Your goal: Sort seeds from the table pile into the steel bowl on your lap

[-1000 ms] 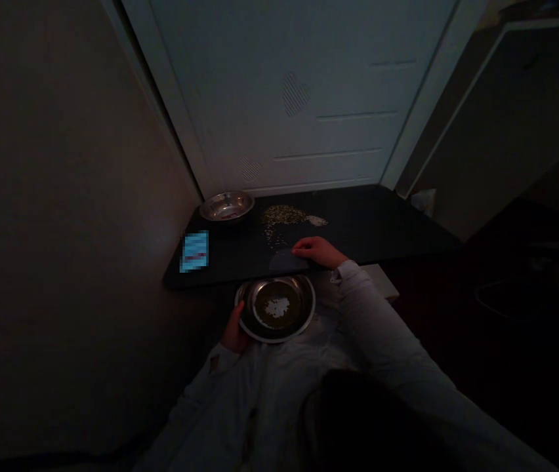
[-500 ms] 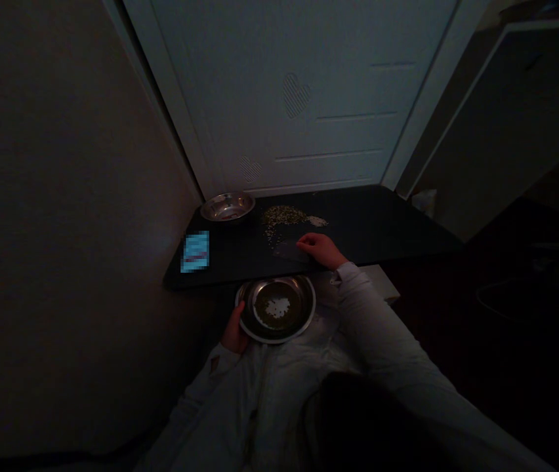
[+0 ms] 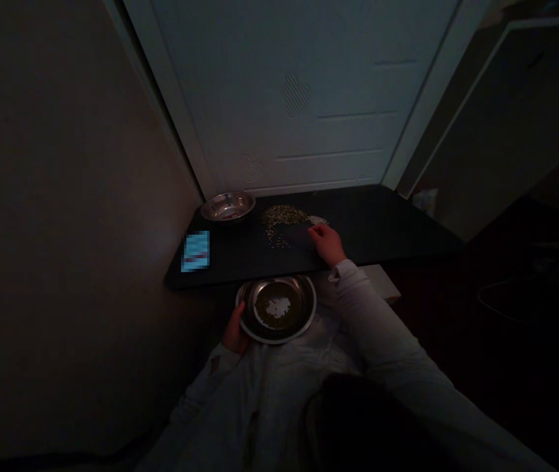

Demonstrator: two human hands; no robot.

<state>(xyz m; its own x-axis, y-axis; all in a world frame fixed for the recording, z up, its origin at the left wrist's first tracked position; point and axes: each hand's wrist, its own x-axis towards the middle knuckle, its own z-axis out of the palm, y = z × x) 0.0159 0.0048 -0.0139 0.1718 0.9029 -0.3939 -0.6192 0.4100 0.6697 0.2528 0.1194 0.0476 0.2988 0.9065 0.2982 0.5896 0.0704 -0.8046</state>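
Observation:
My left hand (image 3: 234,333) is closed on the left rim of a steel bowl (image 3: 279,341) at my lap. Greenish grains ring the bowl's inside around a bright bare patch of its bottom. Over the dark table (image 3: 382,226), my right hand (image 3: 329,246) pinches a thin see-through card (image 3: 298,235), very faint in the dim light. Just beyond its fingertips lie a mixed heap of green and pale grains (image 3: 285,214) and a small pale pile (image 3: 317,220). Several loose grains (image 3: 279,242) are scattered left of the hand.
A second steel bowl (image 3: 209,214) stands at the table's back left, with something reddish inside. In front of it lies a blurred-out blue item (image 3: 195,252). A white door (image 3: 343,137) rises behind the table. A white box (image 3: 382,282) sits below the front edge.
My right hand has moved away from me and slightly right, toward the pale pile, with the card. Loose grains that were by the card now show uncovered. My left hand and its bowl stay put.

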